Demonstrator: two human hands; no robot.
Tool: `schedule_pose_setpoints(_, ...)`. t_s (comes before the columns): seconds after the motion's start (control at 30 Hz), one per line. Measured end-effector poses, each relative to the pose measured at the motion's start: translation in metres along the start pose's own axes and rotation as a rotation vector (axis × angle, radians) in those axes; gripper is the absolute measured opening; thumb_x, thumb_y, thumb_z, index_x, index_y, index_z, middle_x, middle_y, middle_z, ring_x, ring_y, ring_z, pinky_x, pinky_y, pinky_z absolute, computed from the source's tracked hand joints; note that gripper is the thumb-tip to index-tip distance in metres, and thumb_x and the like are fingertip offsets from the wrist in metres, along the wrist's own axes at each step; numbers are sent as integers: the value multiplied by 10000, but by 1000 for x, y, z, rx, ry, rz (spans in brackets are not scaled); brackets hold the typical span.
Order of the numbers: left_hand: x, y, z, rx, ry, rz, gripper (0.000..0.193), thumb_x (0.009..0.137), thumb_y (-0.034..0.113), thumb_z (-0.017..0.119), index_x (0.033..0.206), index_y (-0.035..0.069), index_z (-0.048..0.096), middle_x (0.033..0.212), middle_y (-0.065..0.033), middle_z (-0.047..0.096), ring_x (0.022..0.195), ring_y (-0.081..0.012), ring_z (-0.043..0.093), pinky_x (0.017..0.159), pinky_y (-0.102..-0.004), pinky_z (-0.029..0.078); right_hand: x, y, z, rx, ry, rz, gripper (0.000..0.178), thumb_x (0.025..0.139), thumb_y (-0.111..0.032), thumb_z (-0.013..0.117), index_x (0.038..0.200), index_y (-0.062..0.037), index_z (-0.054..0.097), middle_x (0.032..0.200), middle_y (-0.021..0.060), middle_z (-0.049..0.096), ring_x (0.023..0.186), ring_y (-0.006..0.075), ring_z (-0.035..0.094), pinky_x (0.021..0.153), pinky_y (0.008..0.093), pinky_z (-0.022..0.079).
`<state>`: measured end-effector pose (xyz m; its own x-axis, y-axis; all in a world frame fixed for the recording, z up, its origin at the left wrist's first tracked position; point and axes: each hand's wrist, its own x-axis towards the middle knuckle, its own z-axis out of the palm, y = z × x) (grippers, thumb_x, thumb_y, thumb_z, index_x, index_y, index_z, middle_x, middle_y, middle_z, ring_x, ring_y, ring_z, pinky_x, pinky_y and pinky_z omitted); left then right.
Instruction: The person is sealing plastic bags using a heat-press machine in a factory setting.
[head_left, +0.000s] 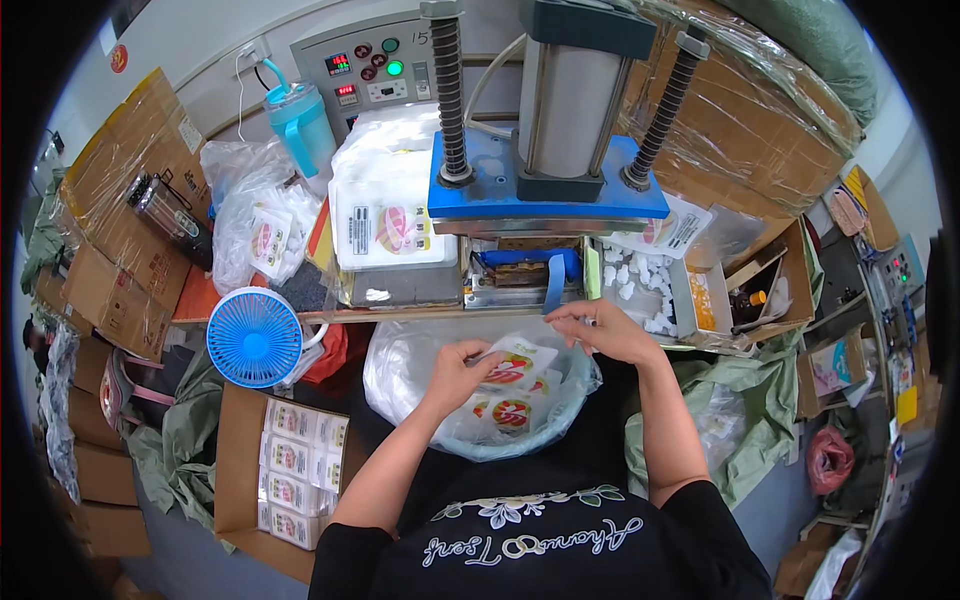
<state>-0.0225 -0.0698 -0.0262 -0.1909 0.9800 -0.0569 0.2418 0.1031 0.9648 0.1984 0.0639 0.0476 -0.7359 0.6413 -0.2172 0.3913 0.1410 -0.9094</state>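
Observation:
My left hand (461,376) is closed on the edge of a white plastic packet with a red and yellow print (515,364), above a clear-bag-lined tub (472,447). More printed packets (508,412) lie inside the tub. My right hand (606,334) is raised at the bench edge, fingers bent together just below a blue strip (555,285) hanging from the press; whether anything is between its fingertips is too small to tell. Behind both hands stands the press, its blue plate (560,195) above a metal bed (500,292).
A stack of white printed sheets (392,215) sits left of the press. Small white pieces (640,285) fill a tray on the right. A blue fan (254,338) stands at the left bench edge. Below it, a cardboard box (236,440) holds packed packets. A turquoise cup (303,130) stands behind.

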Motion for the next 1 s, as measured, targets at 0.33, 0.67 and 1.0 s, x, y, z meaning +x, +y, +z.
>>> schedule_pose_setpoints(0.33,-5,-10,9,182,45,227,164,793,159,721,872,18,695,783,-87,656,710,-182,647,624,-301,472,10,2,5,-441,-191,-166,274,910,-243,618,1086,-46,693,827,62,692,655,120,596,579,251,474)
schedule_pose_setpoints(0.67,35,-3,23,-429,20,-184,229,883,172,684,892,-56,690,832,-99,704,692,-113,642,622,-262,521,17,7,-19,221,267,-63,342,920,-202,618,1227,-55,585,722,8,596,576,60,487,490,197,371)
schedule_pose_setpoints(1.0,64,19,23,-770,98,-364,193,862,142,698,904,-43,666,867,-98,687,688,-144,658,575,-308,535,16,83,-68,2032,-70,-51,290,984,-172,483,1225,-12,511,1124,108,586,921,175,549,530,178,498)
